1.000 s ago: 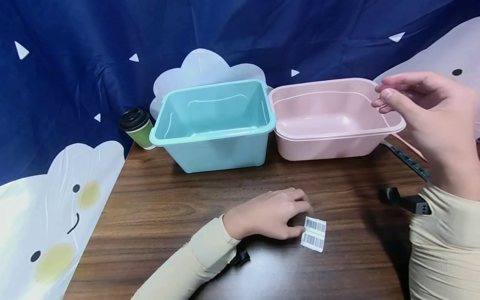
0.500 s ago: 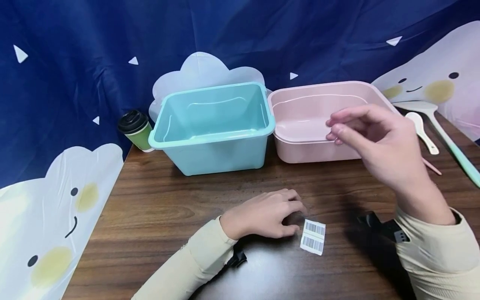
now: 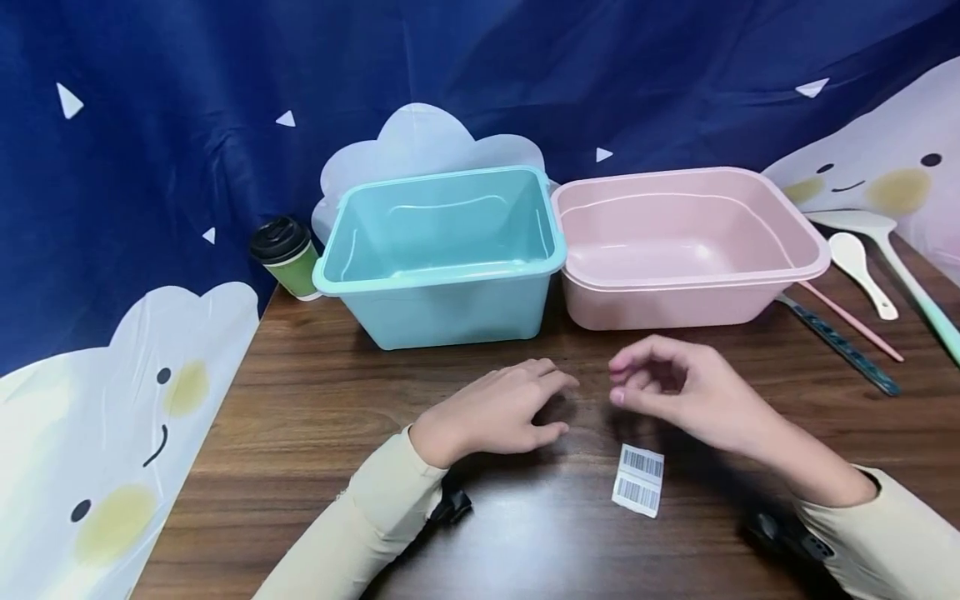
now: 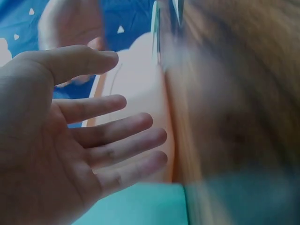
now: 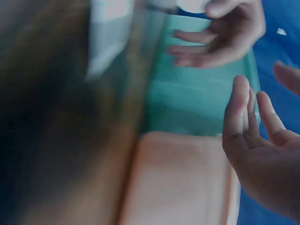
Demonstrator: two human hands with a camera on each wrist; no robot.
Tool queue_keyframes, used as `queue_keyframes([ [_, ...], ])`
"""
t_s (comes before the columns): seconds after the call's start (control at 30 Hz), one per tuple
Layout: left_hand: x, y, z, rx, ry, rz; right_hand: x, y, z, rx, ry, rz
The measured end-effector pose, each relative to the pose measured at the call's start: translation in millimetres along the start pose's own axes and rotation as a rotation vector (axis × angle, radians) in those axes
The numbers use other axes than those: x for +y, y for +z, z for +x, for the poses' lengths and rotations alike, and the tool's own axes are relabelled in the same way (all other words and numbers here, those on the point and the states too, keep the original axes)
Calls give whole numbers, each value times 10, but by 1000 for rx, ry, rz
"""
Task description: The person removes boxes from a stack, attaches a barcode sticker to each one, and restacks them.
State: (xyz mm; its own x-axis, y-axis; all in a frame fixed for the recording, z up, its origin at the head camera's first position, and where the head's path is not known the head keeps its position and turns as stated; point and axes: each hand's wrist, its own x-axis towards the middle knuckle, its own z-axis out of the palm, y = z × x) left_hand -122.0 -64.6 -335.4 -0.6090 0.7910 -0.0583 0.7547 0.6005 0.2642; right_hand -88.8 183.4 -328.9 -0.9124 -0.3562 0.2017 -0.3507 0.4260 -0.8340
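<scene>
Small white paper label with two barcodes (image 3: 639,480) lying flat on the dark wooden table (image 3: 300,433), near the front edge, untouched by either hand. Right hand (image 3: 686,393) hovering just above and behind the label, fingers loosely bent and spread, gripping nothing; same relaxed, extended fingers (image 5: 246,112) showing in the right wrist view. Left hand (image 3: 495,410) resting palm down on the table to the left of the label, apart from it, fingers stretched forward and holding nothing; open palm and straight fingers (image 4: 117,140) showing in the left wrist view. Both forearms wearing cream long sleeves (image 3: 375,517), a black strap showing at each wrist.

Behind the hands, rectangular turquoise plastic tub (image 3: 442,287) standing upright, just beside the shallower pink plastic basin (image 3: 675,304) on its right. Paper cup with green sleeve and black lid (image 3: 287,257) standing at the table's back left corner. Right of the basin, lying on the table: dark patterned stick (image 3: 840,346), thin pink stick (image 3: 855,325), small cream spoon (image 3: 862,260) and long ladle with pale bowl and mint handle (image 3: 900,258). Dark blue backdrop cloth with white clouds (image 3: 187,125) hanging behind.
</scene>
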Motion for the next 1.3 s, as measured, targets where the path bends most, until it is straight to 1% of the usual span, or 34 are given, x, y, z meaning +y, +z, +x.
queue_keyframes([
  [0.1, -51, -34, -46, 6, -31, -1, 138, 34, -38, -92, 40, 2],
  [0.2, -82, -66, -80, 1, -58, -5, 271, 61, -65, -161, 28, 9],
  [0.33, -101, -100, -101, -3, -73, -12, 386, 78, -98, -209, 8, 13],
  [0.47, -106, -117, -110, -6, -83, -5, 432, 88, -124, -257, 11, 12],
  [0.57, -105, -127, -116, -14, -93, 0, 456, 96, -125, -306, -8, -45],
  [0.67, -102, -134, -116, -25, -96, 3, 469, 99, -127, -343, -29, -165],
  [0.73, -101, -136, -115, -32, -97, 5, 472, 102, -123, -347, -39, -232],
  [0.83, -104, -133, -111, -39, -102, 7, 471, 115, -104, -321, -50, -289],
  [0.9, -106, -133, -109, -43, -105, 7, 467, 126, -83, -295, -41, -316],
  [1.1, -116, -131, -108, -52, -114, 6, 432, 140, 2, -216, 1, -464],
  [1.2, -118, -135, -108, -56, -115, 1, 418, 142, 43, -194, 12, -500],
  [1.3, -121, -132, -100, -69, -119, -5, 415, 144, 69, -190, 7, -498],
])
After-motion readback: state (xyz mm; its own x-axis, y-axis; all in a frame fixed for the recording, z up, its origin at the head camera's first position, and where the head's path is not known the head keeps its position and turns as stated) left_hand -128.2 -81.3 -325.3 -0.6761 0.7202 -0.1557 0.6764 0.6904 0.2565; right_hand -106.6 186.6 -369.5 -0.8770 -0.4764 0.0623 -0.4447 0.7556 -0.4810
